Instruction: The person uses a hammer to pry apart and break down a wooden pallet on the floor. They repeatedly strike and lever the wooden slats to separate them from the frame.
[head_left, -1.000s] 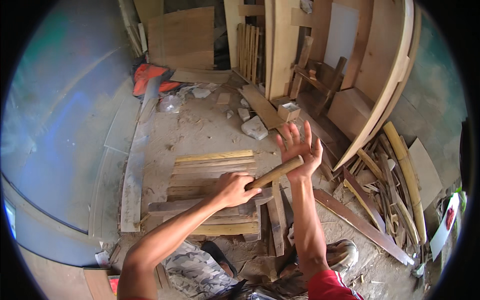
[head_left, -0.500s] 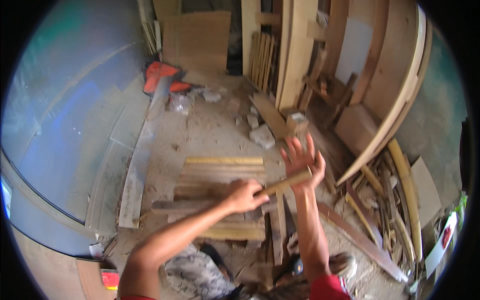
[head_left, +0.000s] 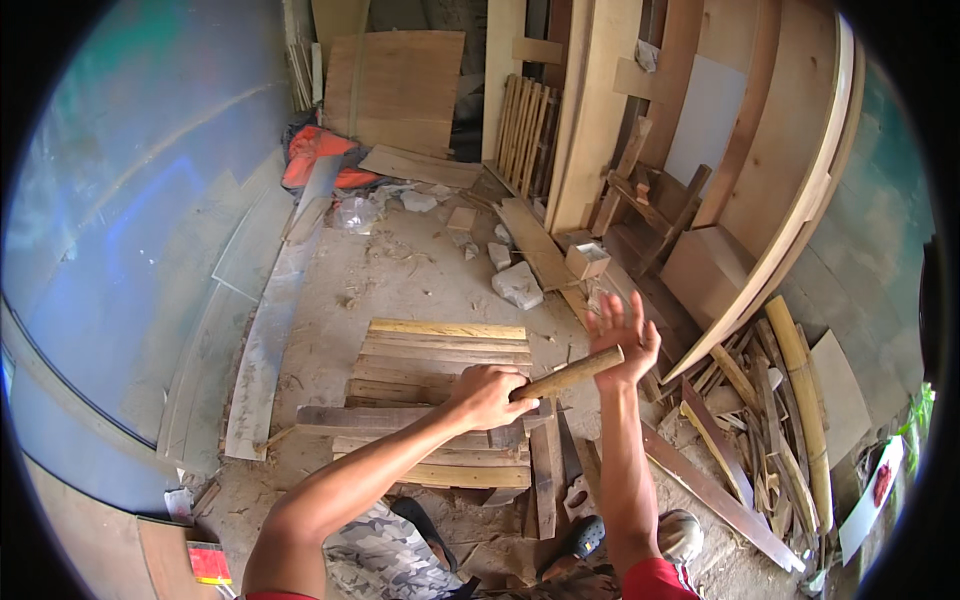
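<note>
A heap of scrap wood (head_left: 803,400) is lying toward four o'clock from the view's centre. Toward six o'clock, a row of wooden slats (head_left: 440,350) is lying on the ground, a dark plank (head_left: 350,420) crossing over it. A short stick (head_left: 575,374) is pointing its long axis toward two o'clock from the left hand (head_left: 490,397), which is closing its fingers around the near end. The right hand (head_left: 627,345) is spreading open, nearest the free end; contact there isn't showing clearly.
</note>
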